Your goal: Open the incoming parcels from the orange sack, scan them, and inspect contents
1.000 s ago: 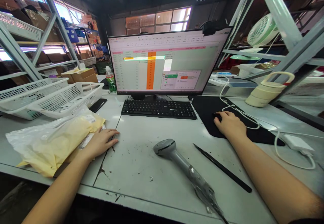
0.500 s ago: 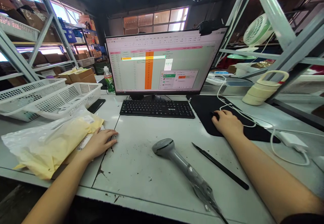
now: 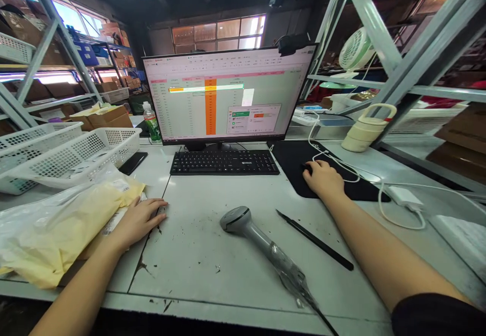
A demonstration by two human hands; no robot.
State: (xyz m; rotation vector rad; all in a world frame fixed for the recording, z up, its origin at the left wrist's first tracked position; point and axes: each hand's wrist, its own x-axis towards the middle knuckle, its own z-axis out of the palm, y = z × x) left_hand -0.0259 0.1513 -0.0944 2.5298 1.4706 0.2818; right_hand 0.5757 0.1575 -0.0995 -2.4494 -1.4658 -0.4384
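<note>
One black mouse (image 3: 307,167); mostly hidden under the right hand (image 3: 325,178).

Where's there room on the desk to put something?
Bare desk lies between the left hand and the scanner, plus a strip between the scanner and the keyboard. It's crowded on the left, with baskets and a plastic bag, and around the right hand, mat and charger.

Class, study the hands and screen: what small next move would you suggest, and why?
Perhaps slide the mouse slightly: the right hand curls over it on the black pad, the monitor shows rows and columns, and the left hand lies open by the plastic bag.
</note>
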